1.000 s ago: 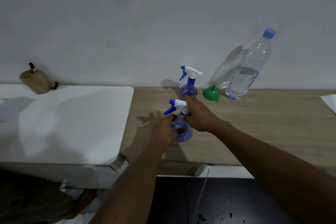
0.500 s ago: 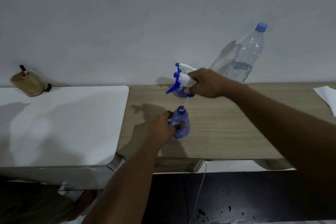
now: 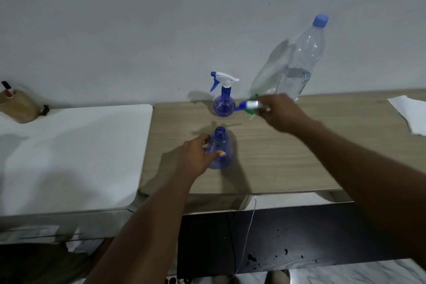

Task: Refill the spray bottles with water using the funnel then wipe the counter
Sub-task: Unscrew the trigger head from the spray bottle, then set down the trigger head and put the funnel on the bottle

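the left hand was wrapped around the open spray bottle, which stood upright near the front of the wooden counter, neck uncapped. the right hand was closed on the removed trigger head, held low over the counter, in front of the green funnel and just beside the second spray bottle, still capped. the water bottle stood behind, cap on.

recommended practice: lay the trigger head flat and clear of the funnel, keep the left hand steadying the open bottle, then seat the funnel squarely in the neck before pouring.

no brand, label or legible writing was found on any item.
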`<state>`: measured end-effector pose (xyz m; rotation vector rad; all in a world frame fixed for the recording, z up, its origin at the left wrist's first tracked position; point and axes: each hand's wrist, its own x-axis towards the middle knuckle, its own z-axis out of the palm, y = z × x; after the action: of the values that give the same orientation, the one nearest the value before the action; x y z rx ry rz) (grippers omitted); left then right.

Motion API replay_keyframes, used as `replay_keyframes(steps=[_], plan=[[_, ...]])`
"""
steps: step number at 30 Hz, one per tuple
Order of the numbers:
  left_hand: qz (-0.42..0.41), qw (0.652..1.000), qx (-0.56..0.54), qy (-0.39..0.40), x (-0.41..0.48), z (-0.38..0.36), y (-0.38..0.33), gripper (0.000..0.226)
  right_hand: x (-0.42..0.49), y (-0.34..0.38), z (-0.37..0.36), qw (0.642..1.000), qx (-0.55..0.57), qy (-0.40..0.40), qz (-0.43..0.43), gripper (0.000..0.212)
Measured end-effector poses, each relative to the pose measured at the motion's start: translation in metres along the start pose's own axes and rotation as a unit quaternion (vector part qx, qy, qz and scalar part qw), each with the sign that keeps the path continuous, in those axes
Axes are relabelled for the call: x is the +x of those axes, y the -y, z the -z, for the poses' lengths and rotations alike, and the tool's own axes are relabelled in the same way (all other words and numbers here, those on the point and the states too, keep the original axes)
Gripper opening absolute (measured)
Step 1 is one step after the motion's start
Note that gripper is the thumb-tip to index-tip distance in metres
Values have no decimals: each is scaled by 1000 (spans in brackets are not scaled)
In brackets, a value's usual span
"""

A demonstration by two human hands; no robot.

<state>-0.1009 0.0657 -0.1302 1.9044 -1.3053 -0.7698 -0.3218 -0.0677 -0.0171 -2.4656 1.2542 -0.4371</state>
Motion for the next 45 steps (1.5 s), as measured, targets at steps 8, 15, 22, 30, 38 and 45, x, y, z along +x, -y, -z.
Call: replay_keyframes(steps=[8,15,22,30,38,45], plan=[[-2,1000,3,-13,-2,-2,-1,53,-86,-47,-118,992,-58,109,15,49],[2,1000,24,-15,-3,-1,-8,54,-95,-50,-139,987,-50,151,4,55],[6,999,36,4,8,3,-11,60,-47,-50,-115,996,-9,79,-43,57],[12,999,48,8,40,2,-20,53,46,-67,-88,992,19,38,-120,61],[30,999,17,3,73,-7,-29,54,108,-98,-91,988,-50,75,-129,83],[37,999,13,9,81,-9,-35,59,137,-112,-90,974,-101,169,-110,71]])
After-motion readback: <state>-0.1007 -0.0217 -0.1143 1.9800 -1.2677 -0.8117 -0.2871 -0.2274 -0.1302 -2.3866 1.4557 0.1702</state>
